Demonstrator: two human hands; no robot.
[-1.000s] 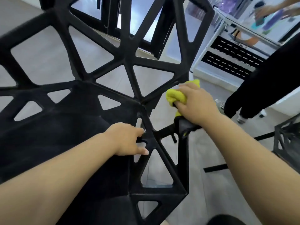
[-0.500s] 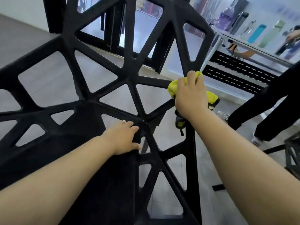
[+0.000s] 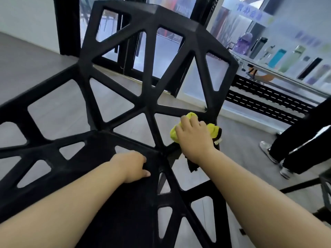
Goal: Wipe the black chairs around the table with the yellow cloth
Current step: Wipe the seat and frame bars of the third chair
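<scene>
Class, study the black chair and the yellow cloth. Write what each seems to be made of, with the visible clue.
Chair: probably moulded plastic, matt black. It has thick one-piece struts, rounded corners on the triangular openings and a dull, grainy surface. Coated metal cannot be ruled out.
Cloth: soft fabric, perhaps microfibre. It bunches and creases under the right hand.

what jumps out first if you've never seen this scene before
A black chair of open triangular struts fills most of the frame, its back rising at centre. Against it the yellow cloth stands out, bunched under the right hand on a strut at the backrest's lower right, while the left hand grips the seat's rear corner. At the right edge stand another person's dark-trousered legs.
</scene>
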